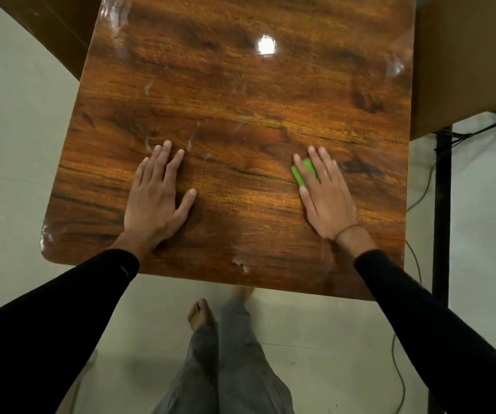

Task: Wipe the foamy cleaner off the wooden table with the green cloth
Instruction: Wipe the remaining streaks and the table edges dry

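Green cloth pinned flat under the right hand

The green cloth (304,171) sits near the wooden table (240,100) front-right, right hand (326,195) pressing it with straight fingers; left hand (157,198) flat, spread, holding nothing. Thin foam streaks (242,264) near the edges.

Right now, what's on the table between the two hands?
In the head view, only bare shiny wood lies between the left hand and the right hand, which presses the green cloth; faint foam streaks sit just beyond.
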Action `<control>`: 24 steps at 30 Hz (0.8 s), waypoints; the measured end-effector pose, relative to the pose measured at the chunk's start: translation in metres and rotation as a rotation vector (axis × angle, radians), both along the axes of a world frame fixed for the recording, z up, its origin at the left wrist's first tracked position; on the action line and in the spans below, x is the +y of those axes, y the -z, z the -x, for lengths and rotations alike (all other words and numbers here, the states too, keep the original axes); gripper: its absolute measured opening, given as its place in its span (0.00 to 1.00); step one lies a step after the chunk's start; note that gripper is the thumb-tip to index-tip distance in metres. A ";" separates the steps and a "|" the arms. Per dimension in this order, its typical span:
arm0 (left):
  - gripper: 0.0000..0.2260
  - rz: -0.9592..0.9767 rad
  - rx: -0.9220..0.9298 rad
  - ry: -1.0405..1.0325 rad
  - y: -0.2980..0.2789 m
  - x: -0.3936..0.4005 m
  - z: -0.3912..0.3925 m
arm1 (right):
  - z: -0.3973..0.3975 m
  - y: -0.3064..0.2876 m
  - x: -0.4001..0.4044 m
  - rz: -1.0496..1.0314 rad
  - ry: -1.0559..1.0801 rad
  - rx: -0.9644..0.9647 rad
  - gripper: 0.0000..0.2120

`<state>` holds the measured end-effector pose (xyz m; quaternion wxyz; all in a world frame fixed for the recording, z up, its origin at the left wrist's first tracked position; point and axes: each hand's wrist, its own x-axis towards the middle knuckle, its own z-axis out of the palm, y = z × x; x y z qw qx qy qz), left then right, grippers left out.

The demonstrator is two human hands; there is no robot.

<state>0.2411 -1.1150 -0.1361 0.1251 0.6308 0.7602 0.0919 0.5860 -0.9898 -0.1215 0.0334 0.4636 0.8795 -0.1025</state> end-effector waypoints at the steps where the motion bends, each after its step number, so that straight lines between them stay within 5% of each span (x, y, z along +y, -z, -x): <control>1: 0.36 -0.002 0.001 0.003 0.000 0.000 0.000 | 0.014 0.000 0.009 -0.011 0.016 -0.005 0.29; 6: 0.36 -0.015 0.006 0.026 -0.001 0.000 -0.001 | 0.066 -0.003 -0.029 0.001 -0.206 -0.018 0.32; 11: 0.37 -0.009 0.007 0.026 0.000 0.002 -0.001 | 0.008 -0.001 -0.093 0.087 -0.414 -0.037 0.33; 18: 0.37 -0.026 0.021 0.021 0.000 0.001 -0.001 | -0.065 -0.002 -0.042 0.009 0.072 -0.016 0.30; 21: 0.37 -0.031 0.019 0.020 0.001 0.001 -0.001 | -0.040 0.001 0.014 -0.026 0.300 -0.007 0.30; 24: 0.37 -0.042 0.020 0.016 0.001 0.001 0.000 | 0.018 0.004 0.055 -0.043 0.306 -0.023 0.30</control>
